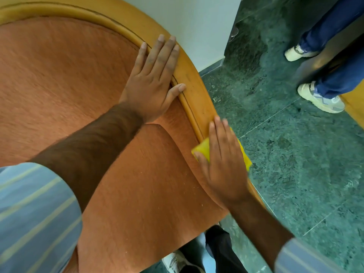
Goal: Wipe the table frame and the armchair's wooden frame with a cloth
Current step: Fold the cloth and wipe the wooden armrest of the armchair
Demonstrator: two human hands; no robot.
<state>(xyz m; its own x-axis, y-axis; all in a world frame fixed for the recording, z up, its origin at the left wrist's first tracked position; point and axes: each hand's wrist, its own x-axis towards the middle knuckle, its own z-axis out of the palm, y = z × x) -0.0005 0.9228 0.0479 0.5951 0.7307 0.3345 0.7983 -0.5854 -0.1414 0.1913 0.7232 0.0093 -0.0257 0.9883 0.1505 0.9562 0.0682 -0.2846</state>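
The armchair's curved wooden frame (195, 89) arcs from the top left down the right side of the orange upholstered back (59, 85). My left hand (153, 79) lies flat and open, fingers spread, across the upholstery edge and the frame's inner rim. Lower on the frame, my right hand (222, 158) presses a yellow cloth (203, 147) against the wood, covering most of it. The orange seat cushion (147, 194) lies below my arms.
A white wall (197, 26) stands behind the chair. Green stone floor (295, 164) spreads to the right. Another person's legs in blue trousers and white shoes (319, 97) stand at the upper right. My own shoe (177, 261) shows under the seat.
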